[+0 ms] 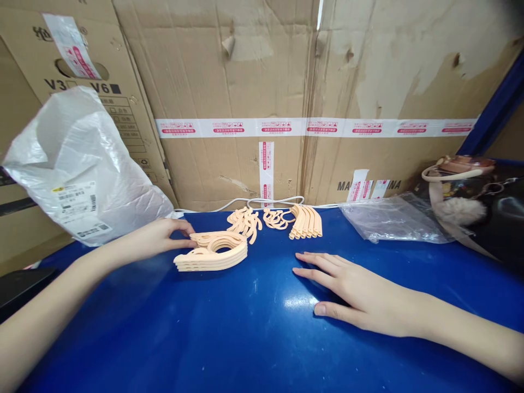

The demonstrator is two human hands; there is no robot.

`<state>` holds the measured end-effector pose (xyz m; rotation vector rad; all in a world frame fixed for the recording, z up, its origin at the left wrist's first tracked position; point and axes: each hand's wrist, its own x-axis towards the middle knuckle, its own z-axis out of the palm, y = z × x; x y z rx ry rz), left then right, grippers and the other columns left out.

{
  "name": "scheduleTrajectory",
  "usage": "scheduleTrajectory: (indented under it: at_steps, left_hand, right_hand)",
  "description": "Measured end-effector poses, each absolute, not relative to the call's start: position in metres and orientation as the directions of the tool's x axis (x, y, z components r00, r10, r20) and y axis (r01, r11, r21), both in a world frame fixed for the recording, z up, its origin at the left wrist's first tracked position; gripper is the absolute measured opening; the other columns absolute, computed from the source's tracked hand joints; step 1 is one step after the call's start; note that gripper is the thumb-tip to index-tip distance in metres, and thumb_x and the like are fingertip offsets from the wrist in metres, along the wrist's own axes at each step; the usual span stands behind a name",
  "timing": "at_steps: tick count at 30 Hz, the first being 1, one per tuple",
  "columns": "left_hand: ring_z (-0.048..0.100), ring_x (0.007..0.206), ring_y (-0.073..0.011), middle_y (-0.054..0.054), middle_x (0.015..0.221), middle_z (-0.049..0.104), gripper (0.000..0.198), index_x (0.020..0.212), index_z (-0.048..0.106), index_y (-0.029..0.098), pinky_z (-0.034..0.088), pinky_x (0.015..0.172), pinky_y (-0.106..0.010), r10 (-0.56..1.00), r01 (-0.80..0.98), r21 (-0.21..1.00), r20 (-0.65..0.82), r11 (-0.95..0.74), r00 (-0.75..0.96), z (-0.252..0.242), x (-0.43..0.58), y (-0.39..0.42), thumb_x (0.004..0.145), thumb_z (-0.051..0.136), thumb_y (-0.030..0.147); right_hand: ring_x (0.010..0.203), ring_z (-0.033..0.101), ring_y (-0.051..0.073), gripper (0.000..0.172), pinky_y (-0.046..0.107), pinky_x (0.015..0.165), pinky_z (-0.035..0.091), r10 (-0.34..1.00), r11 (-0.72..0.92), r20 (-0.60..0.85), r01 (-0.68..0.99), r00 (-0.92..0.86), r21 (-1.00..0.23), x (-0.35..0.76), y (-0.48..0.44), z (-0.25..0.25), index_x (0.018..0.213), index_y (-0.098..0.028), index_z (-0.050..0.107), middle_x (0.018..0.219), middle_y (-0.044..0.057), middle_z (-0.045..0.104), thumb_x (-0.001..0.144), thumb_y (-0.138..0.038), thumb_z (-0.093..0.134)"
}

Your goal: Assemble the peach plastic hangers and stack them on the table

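Note:
A stack of peach plastic hanger parts (213,264), curved with a round opening, lies on the blue table. At its back left end is my left hand (174,233), thumb and fingers curled in against the stack, fingertips partly hidden. Behind the stack sits a loose pile of small curved peach pieces (244,221). To the right of that pile are peach hooks (276,218) and a row of curved arm pieces (307,221) standing side by side. My right hand (347,286) rests palm down on the table, fingers spread, holding nothing, in front of that row.
A white plastic bag (82,174) with a label leans at the left against cardboard boxes (237,71). A clear plastic bag (397,218) lies at the back right, beside a dark bag with a pompom (462,210). A white cable (221,204) runs along the back edge.

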<state>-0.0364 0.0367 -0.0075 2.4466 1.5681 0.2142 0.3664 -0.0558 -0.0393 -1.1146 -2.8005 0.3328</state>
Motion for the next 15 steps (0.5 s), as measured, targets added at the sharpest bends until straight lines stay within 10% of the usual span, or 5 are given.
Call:
scheduleTrajectory:
  at_steps: [15]
  left_hand:
    - [0.066, 0.088, -0.0262, -0.005, 0.095, 0.072, 0.039, 0.088, 0.069, 0.021, 0.050, 0.080, -0.031, 0.913, 0.875, 0.282, 0.006, -0.393, 0.408, -0.0036, -0.0337, 0.0356, 0.079, 0.054, 0.056]
  right_hand:
    - [0.140, 0.028, 0.031, 0.060, 0.052, 0.111, 0.028, 0.689, 0.707, 0.011, 0.668, -0.725, -0.233, 0.3655, -0.0566, -0.0391, 0.146, -0.027, 0.036, 0.155, 0.009, 0.027, 0.094, -0.056, 0.040]
